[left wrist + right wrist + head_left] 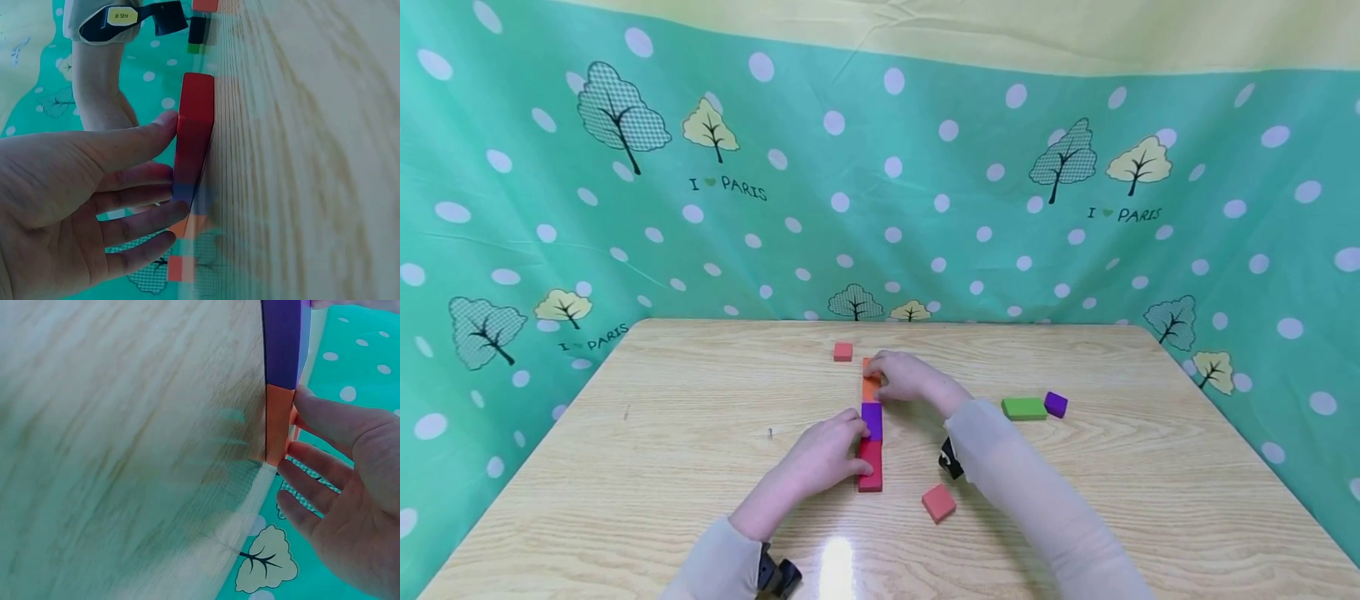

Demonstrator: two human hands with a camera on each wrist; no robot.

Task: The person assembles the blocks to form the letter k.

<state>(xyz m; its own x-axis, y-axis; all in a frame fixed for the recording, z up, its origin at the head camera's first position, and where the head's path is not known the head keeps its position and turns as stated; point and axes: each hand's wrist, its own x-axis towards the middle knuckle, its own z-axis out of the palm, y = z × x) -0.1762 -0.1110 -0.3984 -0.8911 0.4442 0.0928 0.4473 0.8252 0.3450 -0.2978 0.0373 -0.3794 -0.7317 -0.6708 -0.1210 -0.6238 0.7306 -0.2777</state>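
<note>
A straight row of blocks runs away from the person: a red block [870, 477] nearest, a purple block [872, 419] in the middle, and orange [870, 390] at the far end. My left hand [823, 454] lies along the row's left side, its thumb touching the red block [195, 119] and its extended fingertips beside the purple part. From the right, my right hand [910, 377] touches the orange part, partly covering it. In the right wrist view, the thumb of this hand [356, 469] meets the orange block [279, 419] near its joint with the purple block [281, 344].
A light red block [843, 352] lies beyond the row's far end, and another [938, 503] lies right of its near end. Farther right are a green block [1024, 409] and a small purple block [1056, 405]. A patterned curtain hangs behind the wooden table [700, 383].
</note>
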